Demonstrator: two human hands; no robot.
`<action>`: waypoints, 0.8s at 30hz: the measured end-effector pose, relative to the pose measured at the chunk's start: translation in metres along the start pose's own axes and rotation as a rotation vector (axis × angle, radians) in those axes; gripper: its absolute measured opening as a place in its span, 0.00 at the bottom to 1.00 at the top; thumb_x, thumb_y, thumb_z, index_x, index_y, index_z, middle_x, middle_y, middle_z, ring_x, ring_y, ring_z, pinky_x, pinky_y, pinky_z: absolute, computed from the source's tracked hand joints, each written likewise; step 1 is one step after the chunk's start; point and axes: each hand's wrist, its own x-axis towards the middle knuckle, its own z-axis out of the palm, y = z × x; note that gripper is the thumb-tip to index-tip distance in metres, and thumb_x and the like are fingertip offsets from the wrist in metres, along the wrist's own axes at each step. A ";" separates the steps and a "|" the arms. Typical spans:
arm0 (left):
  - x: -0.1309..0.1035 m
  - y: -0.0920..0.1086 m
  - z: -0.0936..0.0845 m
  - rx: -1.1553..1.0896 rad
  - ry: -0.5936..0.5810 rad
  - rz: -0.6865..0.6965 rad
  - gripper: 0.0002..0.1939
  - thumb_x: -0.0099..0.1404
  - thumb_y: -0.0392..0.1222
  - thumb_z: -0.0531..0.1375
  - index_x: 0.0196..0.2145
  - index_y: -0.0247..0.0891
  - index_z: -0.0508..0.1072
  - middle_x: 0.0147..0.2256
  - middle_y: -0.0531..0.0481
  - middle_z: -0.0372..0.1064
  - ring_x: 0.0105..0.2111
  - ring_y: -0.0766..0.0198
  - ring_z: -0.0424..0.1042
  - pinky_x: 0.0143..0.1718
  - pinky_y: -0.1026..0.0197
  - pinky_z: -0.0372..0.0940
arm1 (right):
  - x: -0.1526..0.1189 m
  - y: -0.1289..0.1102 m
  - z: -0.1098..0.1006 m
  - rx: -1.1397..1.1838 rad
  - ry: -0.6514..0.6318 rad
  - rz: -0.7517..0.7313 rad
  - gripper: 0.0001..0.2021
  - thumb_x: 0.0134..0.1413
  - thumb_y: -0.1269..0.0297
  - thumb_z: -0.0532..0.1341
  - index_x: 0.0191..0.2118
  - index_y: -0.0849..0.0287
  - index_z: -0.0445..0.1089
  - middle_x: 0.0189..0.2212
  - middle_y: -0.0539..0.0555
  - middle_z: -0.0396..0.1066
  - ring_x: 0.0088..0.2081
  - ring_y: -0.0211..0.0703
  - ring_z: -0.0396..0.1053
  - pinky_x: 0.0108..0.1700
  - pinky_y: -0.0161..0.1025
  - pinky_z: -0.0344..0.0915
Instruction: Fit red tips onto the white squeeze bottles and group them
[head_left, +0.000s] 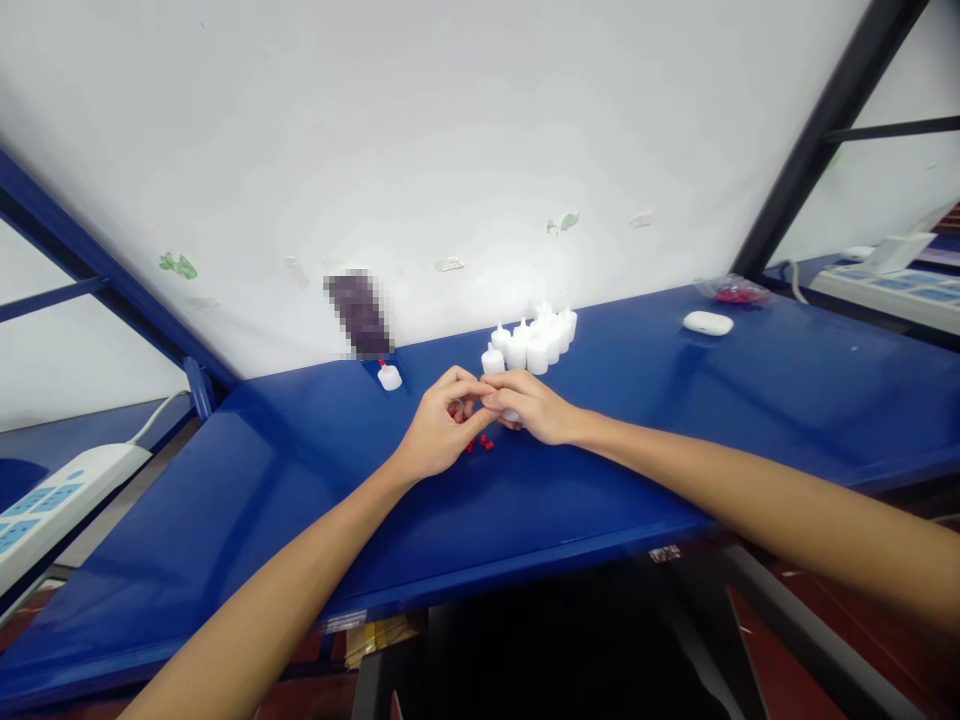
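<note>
Mid-frame in the head view, the right hand (pixel 544 408) grips a mostly hidden white bottle (pixel 511 415); the left hand (pixel 437 425) reaches in beside it, whether pinching anything I cannot tell. The bottle looks light, smooth, slightly squeezable, best held round its body.

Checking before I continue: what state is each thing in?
Left hand: bent, grip unclear
Right hand: curled round a white object, mostly hidden
Grouped white bottles: upright, no red tips visible
Separate bottle: red-tipped
Loose red pieces: scattered
White case: appears shut
Clear bag: closure unclear
</note>
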 end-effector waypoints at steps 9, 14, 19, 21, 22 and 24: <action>0.000 -0.002 -0.003 0.099 -0.020 0.044 0.11 0.63 0.47 0.64 0.39 0.38 0.76 0.36 0.51 0.57 0.26 0.72 0.57 0.26 0.65 0.58 | -0.002 -0.001 -0.001 -0.145 -0.019 0.015 0.05 0.59 0.68 0.51 0.30 0.57 0.57 0.21 0.45 0.59 0.23 0.35 0.57 0.26 0.34 0.52; -0.001 -0.002 -0.004 0.100 -0.053 0.044 0.12 0.64 0.49 0.63 0.41 0.39 0.75 0.37 0.50 0.57 0.27 0.71 0.57 0.26 0.65 0.58 | -0.003 -0.002 0.000 -0.172 -0.019 -0.008 0.04 0.59 0.69 0.50 0.32 0.57 0.58 0.22 0.45 0.58 0.23 0.35 0.56 0.27 0.34 0.52; 0.000 -0.004 -0.004 0.104 -0.074 0.048 0.13 0.65 0.49 0.62 0.42 0.38 0.75 0.38 0.49 0.57 0.28 0.70 0.57 0.27 0.64 0.59 | -0.004 -0.002 0.000 -0.155 -0.030 -0.022 0.03 0.60 0.68 0.50 0.35 0.57 0.59 0.21 0.44 0.58 0.23 0.35 0.56 0.27 0.34 0.52; 0.000 -0.005 -0.004 0.106 -0.076 0.049 0.12 0.66 0.48 0.61 0.42 0.38 0.74 0.39 0.49 0.58 0.29 0.69 0.59 0.29 0.64 0.60 | -0.003 -0.002 0.000 -0.107 -0.040 -0.015 0.04 0.61 0.65 0.51 0.37 0.57 0.59 0.22 0.45 0.58 0.24 0.35 0.56 0.27 0.34 0.53; 0.000 -0.005 -0.005 0.120 -0.077 0.051 0.12 0.67 0.48 0.60 0.42 0.38 0.74 0.39 0.48 0.58 0.30 0.68 0.60 0.30 0.63 0.61 | -0.003 -0.002 -0.001 -0.071 -0.045 -0.009 0.05 0.62 0.62 0.51 0.38 0.57 0.59 0.23 0.45 0.59 0.24 0.35 0.57 0.28 0.34 0.54; 0.001 -0.004 -0.007 0.186 -0.071 0.066 0.11 0.67 0.47 0.59 0.42 0.39 0.74 0.39 0.48 0.58 0.31 0.67 0.60 0.32 0.62 0.61 | -0.002 0.000 -0.002 0.006 -0.050 0.013 0.07 0.64 0.59 0.50 0.40 0.56 0.59 0.25 0.45 0.59 0.25 0.36 0.56 0.28 0.35 0.54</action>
